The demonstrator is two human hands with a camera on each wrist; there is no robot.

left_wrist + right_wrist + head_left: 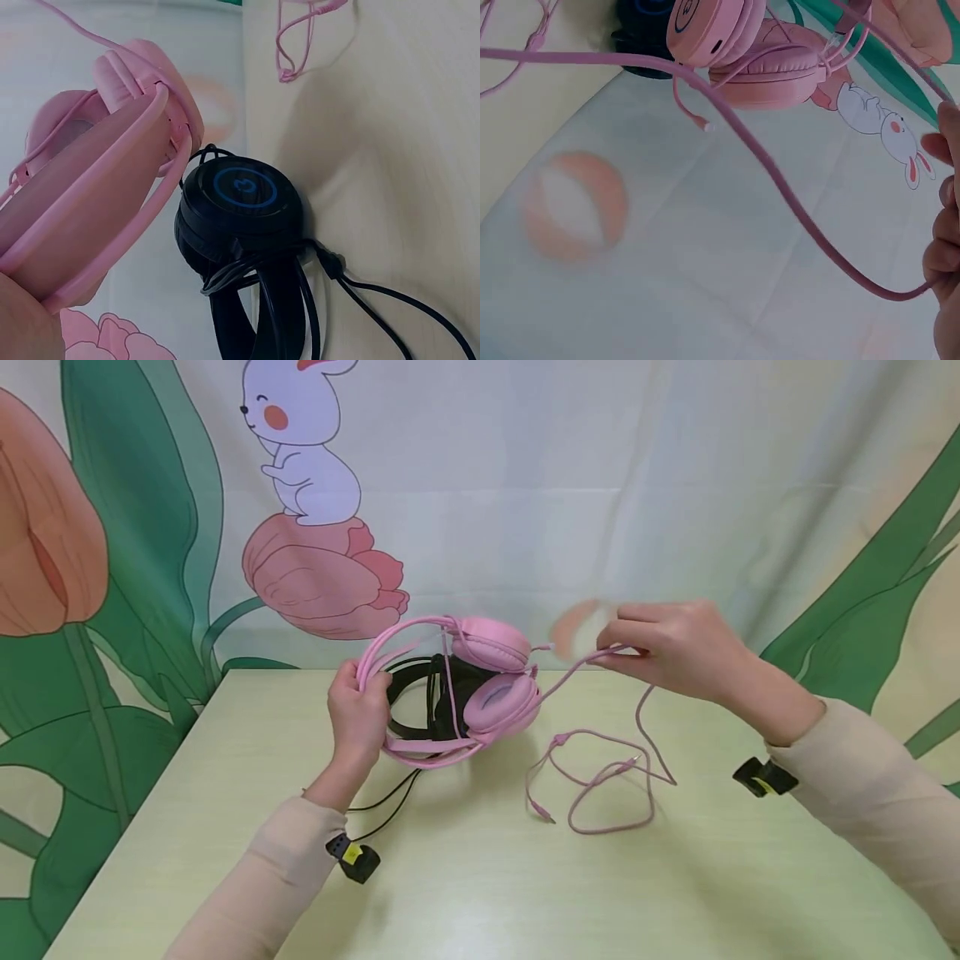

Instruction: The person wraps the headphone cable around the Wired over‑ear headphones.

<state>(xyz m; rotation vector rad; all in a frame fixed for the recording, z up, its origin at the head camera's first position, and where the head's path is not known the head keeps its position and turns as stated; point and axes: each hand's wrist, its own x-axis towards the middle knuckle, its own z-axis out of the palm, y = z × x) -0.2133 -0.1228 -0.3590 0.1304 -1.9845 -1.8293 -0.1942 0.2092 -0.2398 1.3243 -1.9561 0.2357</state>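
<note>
Our left hand (358,714) grips the pink headset (480,681) by its band, lifted above the black headset (240,217) on the table (480,877). Our right hand (675,647) pinches the pink cable (600,777); most of it lies loose, uncoiled.

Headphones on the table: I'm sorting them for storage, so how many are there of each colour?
Pink headphones, gripped by the left hand, cable pinched by the right hand: 1
Black headphones, lying on the table behind the pink pair: 1
Total: 2
</note>
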